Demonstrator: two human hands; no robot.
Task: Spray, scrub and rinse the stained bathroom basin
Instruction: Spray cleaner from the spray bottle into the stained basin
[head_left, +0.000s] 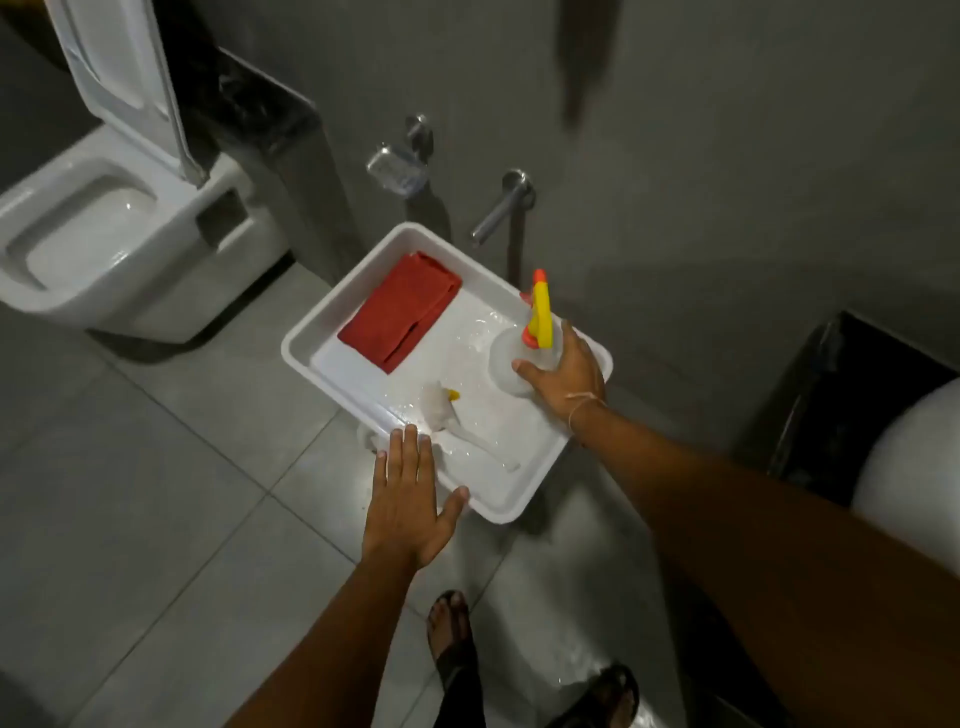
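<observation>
- Basin: a white rectangular one fixed at the grey wall, with the toilet off to its left and a wall tap above its far rim. It lies directly ahead of and below both my hands, its long axis running from far left to near right.
- My right hand is the grip in play: its fingers are wrapped around the clear body of the spray bottle, clamped on it. The bottle stands upright at the basin's right end, and its yellow and orange trigger head rises just beyond my knuckles.
- My left hand is spread flat with fingers apart, holding nothing. It rests at the basin's near rim, thumb touching the edge.
- Just beyond my left fingertips lies a pale scrub brush, bristle head away from me and handle running toward the near right corner. That hand is clearly the nearer one to it.
- A folded red cloth lies in the far left part of the basin, well apart from either hand.
- The basin floor glistens wet between the brush and the bottle; I cannot make out stains from here.
- My judgement: the spray step is in hand. The next move turns on lifting the bottle clear and swinging its nozzle leftward, along the basin's length, away from my right grip.
</observation>
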